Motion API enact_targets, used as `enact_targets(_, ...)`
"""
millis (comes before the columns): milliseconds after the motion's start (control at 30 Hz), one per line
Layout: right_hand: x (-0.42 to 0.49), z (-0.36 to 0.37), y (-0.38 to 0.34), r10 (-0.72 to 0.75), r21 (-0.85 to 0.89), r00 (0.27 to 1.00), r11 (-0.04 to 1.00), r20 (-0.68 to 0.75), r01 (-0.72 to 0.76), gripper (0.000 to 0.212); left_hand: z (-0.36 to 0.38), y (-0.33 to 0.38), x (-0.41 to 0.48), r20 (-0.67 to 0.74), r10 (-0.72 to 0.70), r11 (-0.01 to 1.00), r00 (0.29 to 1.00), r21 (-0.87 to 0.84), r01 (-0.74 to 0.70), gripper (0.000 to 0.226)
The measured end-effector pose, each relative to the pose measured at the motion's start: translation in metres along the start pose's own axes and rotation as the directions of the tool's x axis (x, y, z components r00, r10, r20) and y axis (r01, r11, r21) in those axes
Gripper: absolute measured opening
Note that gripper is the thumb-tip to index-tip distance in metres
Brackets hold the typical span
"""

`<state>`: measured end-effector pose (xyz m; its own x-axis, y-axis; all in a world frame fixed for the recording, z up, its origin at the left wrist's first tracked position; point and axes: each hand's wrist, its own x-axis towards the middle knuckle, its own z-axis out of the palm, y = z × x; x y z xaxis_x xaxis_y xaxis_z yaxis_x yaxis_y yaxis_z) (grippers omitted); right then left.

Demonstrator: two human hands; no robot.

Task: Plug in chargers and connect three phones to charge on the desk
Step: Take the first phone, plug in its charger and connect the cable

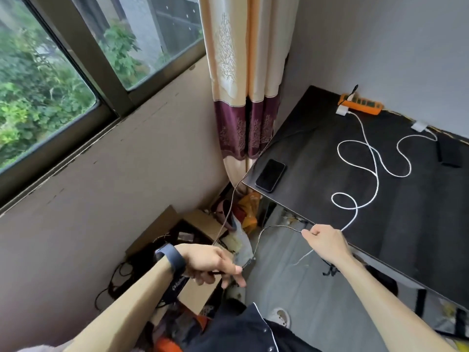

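Observation:
A thin grey braided cable [261,235] hangs between my two hands, below the near-left corner of the black desk [411,224]. My left hand [215,265] grips one stretch of it low at the left; another stretch rises from that hand up to the desk's left edge. My right hand [327,240] pinches it at the desk's front edge. A black phone [270,175] lies face up on the desk's left corner. Two white chargers [342,110] [420,126] with looping white cables [365,158] lie near an orange power strip [361,105]. Another dark phone [450,152] lies at the far right.
A window [63,72] and a beige-and-purple curtain [243,97] stand at the left of the desk. Cardboard boxes [193,224], bags and tangled black cords crowd the floor under my left arm. A grey floor strip [291,288] runs beneath the desk edge.

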<state>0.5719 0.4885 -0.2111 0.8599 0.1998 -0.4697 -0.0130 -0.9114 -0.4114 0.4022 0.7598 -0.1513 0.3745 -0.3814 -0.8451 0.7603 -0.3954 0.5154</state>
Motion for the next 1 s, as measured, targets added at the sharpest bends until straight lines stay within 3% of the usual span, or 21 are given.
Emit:
enact_targets(100,-0.011,0.006,0.005,-0.018,-0.013,0.999,1.000,0.043,0.018,0.042,0.009,-0.039,0.025,-0.110,-0.164,0.986,0.980,0.009,0.166,0.037)
enact_targets(200,-0.024,0.018,0.013,-0.039,-0.050,0.994,0.998,0.104,0.044,0.041,0.010,-0.082,0.041,-0.260,-0.343,0.937,0.902,-0.023,0.350,0.030)
enact_targets(267,-0.034,0.024,0.015,-0.069,-0.055,0.985,0.995,0.161,0.079,0.042,0.012,-0.097,0.046,-0.403,-0.367,0.894,0.838,0.095,0.437,0.027)
enact_targets(333,-0.043,0.030,0.013,-0.126,-0.049,0.966,0.989,0.228,0.141,0.039,0.014,-0.100,0.054,-0.574,-0.247,0.821,0.781,0.304,0.483,0.038)
enact_targets(367,-0.047,0.032,0.011,-0.158,-0.040,0.954,0.984,0.257,0.174,0.038,0.018,-0.091,0.056,-0.611,-0.186,0.828,0.769,0.324,0.458,0.043)
enact_targets(533,-0.059,0.044,0.004,-0.323,0.048,0.893,0.945,0.314,0.325,0.032,0.033,-0.023,0.074,-0.534,0.094,0.911,0.840,0.386,0.143,0.055)
enact_targets(600,-0.060,0.040,-0.004,-0.387,0.076,0.878,0.921,0.280,0.382,0.030,0.044,0.002,0.082,-0.483,0.206,0.899,0.851,0.436,0.030,0.050)
enact_targets(667,-0.059,0.031,-0.011,-0.423,0.097,0.879,0.906,0.221,0.412,0.028,0.049,0.020,0.089,-0.486,0.312,0.833,0.816,0.553,0.011,0.036)
enact_targets(833,-0.045,0.002,-0.003,-0.356,0.055,0.906,0.934,0.228,0.353,0.034,0.027,0.026,0.088,-0.534,0.445,0.730,0.719,0.681,0.055,0.030)
enact_targets(1000,-0.039,-0.009,0.021,-0.220,0.031,0.912,0.974,0.347,0.223,0.039,0.014,0.017,0.088,-0.547,0.436,0.720,0.714,0.688,0.088,0.026)
